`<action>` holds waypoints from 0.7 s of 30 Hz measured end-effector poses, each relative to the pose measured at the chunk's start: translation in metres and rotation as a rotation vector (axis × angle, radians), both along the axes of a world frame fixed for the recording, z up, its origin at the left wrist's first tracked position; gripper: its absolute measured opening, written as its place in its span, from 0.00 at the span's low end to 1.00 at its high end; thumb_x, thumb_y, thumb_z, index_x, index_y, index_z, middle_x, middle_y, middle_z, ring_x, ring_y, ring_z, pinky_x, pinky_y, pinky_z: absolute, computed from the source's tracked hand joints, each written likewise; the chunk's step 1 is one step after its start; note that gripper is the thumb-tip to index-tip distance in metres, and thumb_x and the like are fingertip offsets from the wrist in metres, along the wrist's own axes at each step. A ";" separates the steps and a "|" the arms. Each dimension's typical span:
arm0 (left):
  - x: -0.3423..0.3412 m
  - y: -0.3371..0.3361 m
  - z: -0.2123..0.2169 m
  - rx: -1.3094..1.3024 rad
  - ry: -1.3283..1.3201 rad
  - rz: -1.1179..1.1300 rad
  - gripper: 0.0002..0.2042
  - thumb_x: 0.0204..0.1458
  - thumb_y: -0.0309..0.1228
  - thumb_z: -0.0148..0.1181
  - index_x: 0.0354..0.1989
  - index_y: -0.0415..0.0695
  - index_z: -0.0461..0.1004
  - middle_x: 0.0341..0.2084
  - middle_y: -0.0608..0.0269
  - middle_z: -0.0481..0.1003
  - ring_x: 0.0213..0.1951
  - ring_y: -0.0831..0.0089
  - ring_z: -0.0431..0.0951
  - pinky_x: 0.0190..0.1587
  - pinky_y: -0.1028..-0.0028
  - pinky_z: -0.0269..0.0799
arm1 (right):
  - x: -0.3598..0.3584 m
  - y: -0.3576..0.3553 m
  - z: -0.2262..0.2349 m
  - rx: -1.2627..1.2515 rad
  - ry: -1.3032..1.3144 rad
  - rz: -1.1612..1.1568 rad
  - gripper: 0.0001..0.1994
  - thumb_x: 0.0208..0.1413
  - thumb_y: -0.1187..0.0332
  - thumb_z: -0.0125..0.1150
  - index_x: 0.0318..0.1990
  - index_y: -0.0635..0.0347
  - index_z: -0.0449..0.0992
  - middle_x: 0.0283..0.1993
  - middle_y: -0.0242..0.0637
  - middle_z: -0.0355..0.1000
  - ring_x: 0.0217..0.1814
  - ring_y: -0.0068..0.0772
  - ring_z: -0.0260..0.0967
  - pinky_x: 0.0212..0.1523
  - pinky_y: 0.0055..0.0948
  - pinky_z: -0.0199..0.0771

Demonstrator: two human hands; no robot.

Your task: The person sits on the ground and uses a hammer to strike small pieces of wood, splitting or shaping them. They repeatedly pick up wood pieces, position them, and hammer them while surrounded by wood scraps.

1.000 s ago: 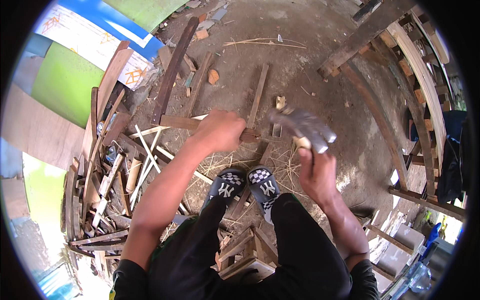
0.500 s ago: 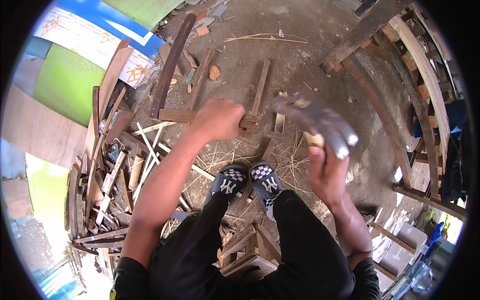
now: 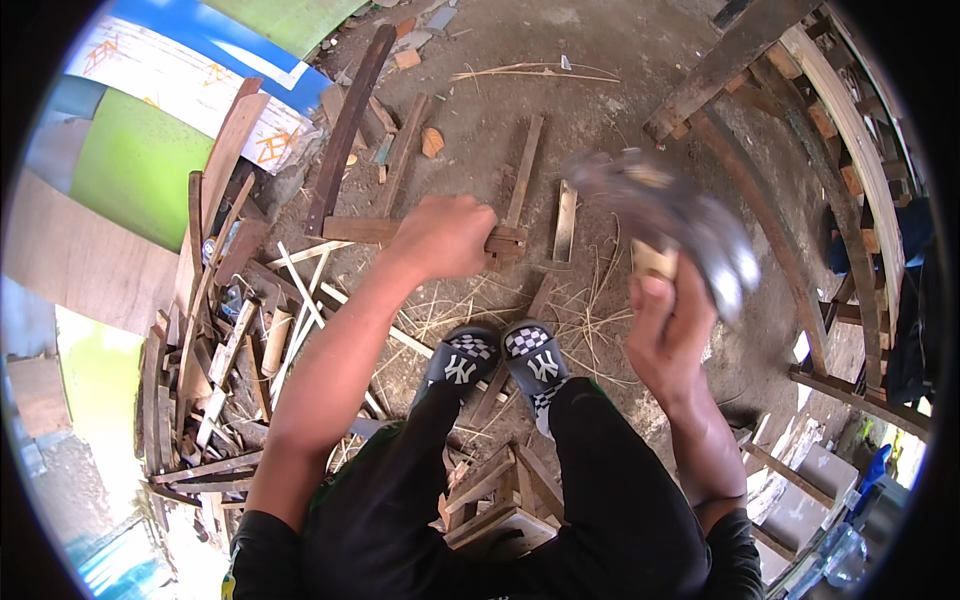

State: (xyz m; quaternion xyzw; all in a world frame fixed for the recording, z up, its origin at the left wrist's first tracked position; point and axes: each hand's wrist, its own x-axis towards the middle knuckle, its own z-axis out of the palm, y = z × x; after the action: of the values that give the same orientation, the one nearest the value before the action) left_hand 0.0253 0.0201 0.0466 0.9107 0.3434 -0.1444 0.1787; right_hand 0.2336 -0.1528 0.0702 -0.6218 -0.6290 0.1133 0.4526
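My left hand (image 3: 448,238) is closed in a fist on a short brown wooden strip (image 3: 360,230), which lies crosswise at the near end of two longer strips. One of those, a narrow wooden strip (image 3: 526,165), runs away from me just right of the fist. To the right, my right hand (image 3: 668,340) grips a hammer (image 3: 690,215) by its pale wooden handle. Motion blurs the metal head, which is in the air, apart from the wood. A small light-coloured wooden piece (image 3: 565,225) lies on the ground between the strips and the hammer.
My sandalled feet (image 3: 500,355) are close below the strips, amid scattered thin sticks. Scrap wood (image 3: 215,390) is heaped at the left, beside a dark plank (image 3: 350,125). A wooden frame (image 3: 765,210) stands at the right. Between my legs is a small wooden structure (image 3: 505,500).
My right hand has moved slightly right with the hammer, whose head has swung up and to the right, away from the strips. My left hand keeps its hold on the crosswise wooden strip.
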 end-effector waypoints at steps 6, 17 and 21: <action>0.010 0.003 -0.002 -0.066 0.027 0.035 0.10 0.45 0.31 0.68 0.34 0.39 0.84 0.34 0.44 0.82 0.41 0.48 0.84 0.47 0.55 0.81 | -0.008 -0.017 -0.042 -0.434 -0.280 0.046 0.16 0.70 0.64 0.56 0.52 0.72 0.72 0.26 0.50 0.75 0.22 0.35 0.75 0.22 0.34 0.75; 0.009 -0.004 -0.010 -0.014 -0.050 -0.052 0.09 0.42 0.29 0.66 0.32 0.39 0.84 0.29 0.46 0.82 0.39 0.48 0.85 0.45 0.54 0.81 | 0.001 -0.020 -0.040 -0.019 -0.237 0.080 0.15 0.71 0.64 0.54 0.50 0.72 0.71 0.29 0.47 0.76 0.22 0.43 0.74 0.24 0.41 0.77; 0.008 -0.007 -0.010 -0.026 0.008 -0.035 0.09 0.42 0.29 0.67 0.32 0.39 0.84 0.29 0.46 0.82 0.39 0.48 0.84 0.46 0.54 0.80 | -0.006 -0.024 -0.048 -0.373 0.046 -0.100 0.10 0.69 0.69 0.56 0.50 0.67 0.74 0.28 0.54 0.77 0.28 0.52 0.81 0.28 0.47 0.80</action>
State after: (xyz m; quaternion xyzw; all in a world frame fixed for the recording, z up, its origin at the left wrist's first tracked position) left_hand 0.0329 0.0133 0.0367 0.9136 0.3262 -0.1556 0.1864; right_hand 0.2272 -0.1764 0.0218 -0.7227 -0.5548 0.2196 0.3488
